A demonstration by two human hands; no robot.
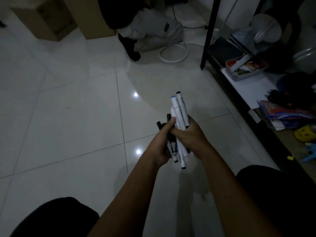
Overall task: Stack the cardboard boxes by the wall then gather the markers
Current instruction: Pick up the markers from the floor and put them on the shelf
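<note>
Several markers (pixel 179 110), white and black barrels with dark caps, form an upright bundle in front of me over the tiled floor. My left hand (pixel 161 142) wraps the bundle's left and lower part. My right hand (pixel 189 134) grips it from the right, fingers around the barrels. Marker ends stick out above and below both hands. Cardboard boxes (pixel 46 19) stand at the far left by the wall, only their lower parts in view.
Another person (pixel 147 23) crouches at the back, one dark foot on the floor. Beside it lies a white coiled cable (pixel 173 53). A black table leg (pixel 209 33) and a low shelf (pixel 246 86) with clutter line the right side. My dark-clothed knees fill the bottom corners.
</note>
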